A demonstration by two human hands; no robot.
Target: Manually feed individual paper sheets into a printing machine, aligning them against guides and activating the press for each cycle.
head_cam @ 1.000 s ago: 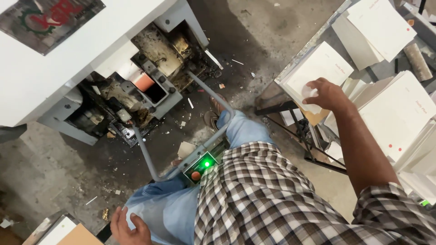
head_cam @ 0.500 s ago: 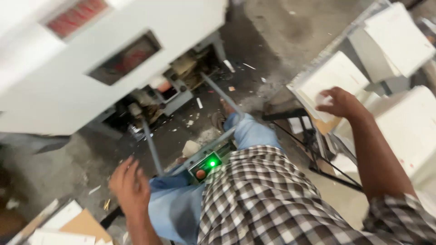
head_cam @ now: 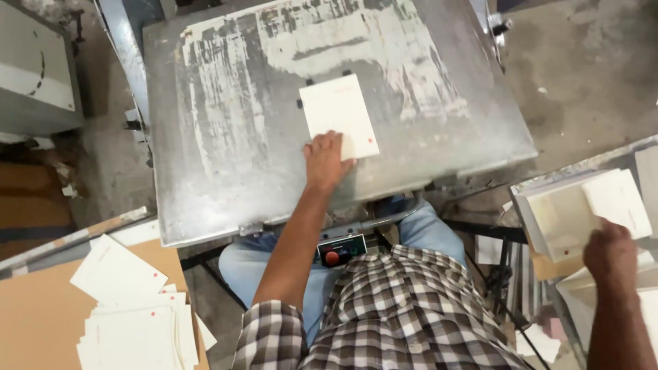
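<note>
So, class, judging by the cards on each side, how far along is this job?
Done: loose cards lie piled at the left. In hand: the left hand presses one white card on the metal plate; the right hand reaches the stack at the right. Left: that stack.

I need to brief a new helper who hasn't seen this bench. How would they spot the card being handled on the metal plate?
Find the big scuffed grey metal plate. The white card lies alone near its middle under the left hand, unlike the stacked cards lower left.
</note>
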